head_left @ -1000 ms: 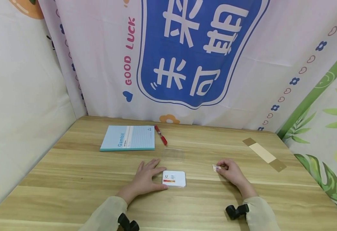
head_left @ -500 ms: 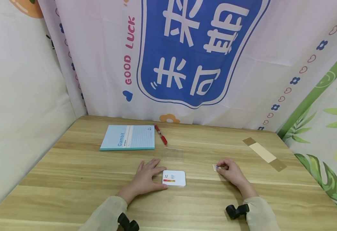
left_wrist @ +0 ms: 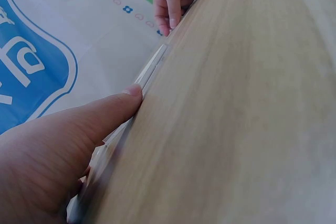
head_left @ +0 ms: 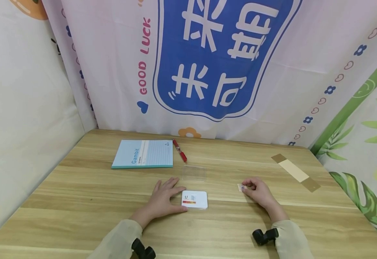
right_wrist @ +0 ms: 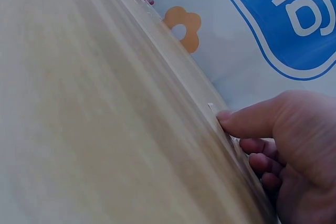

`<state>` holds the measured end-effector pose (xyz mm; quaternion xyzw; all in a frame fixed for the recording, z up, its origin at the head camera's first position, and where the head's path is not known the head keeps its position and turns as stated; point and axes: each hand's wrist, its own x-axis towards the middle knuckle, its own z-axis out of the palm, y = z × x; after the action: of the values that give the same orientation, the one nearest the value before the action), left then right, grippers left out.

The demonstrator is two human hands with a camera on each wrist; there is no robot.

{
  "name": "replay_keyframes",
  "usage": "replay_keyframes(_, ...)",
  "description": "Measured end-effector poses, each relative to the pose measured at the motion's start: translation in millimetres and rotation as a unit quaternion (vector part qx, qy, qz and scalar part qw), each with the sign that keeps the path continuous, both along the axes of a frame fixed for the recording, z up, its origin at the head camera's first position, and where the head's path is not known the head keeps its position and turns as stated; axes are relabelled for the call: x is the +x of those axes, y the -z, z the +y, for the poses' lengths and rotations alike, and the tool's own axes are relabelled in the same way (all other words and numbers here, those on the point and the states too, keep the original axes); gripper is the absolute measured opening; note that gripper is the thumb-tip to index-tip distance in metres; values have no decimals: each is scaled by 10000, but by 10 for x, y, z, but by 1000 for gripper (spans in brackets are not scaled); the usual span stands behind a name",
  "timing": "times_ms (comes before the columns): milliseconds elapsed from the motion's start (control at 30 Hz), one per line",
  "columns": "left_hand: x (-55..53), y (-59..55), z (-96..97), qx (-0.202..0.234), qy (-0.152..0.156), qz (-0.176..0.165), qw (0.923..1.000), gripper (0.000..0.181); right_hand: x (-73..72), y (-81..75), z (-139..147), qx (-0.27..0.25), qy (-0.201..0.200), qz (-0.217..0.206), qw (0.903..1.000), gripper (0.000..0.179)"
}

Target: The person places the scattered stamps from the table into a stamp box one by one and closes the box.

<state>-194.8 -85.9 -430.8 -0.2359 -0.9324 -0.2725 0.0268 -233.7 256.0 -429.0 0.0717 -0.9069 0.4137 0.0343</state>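
Observation:
My left hand (head_left: 163,202) holds a stack of white cards in a clear plastic case (head_left: 198,200), thumb at its near left corner and forefinger at its far left corner. The left wrist view shows the thumb (left_wrist: 118,109) against the case's side. The top card bears small print and a red-and-orange strip. To the right, my right hand (head_left: 257,192) pinches a small square paper piece (head_left: 240,187), like a stamp or sticker, between thumb and forefinger. Its printed middle is partly hidden by the fingers. In the right wrist view only a thin edge of the paper (right_wrist: 211,107) shows by the thumb.
Behind the card case lies a transparent lid (head_left: 193,173). A blue notebook (head_left: 147,154) and a red pen (head_left: 180,151) lie at the back left. Brown tape with a paler middle strip (head_left: 294,171) is stuck at the back right. A printed curtain (head_left: 117,72) hangs behind the table.

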Motion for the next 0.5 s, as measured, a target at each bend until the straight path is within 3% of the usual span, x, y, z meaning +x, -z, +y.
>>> replay_keyframes(500,-1,-1,-4,-99,-17,-6,9999,68,10,16,0,84,-139,251,9996,11)
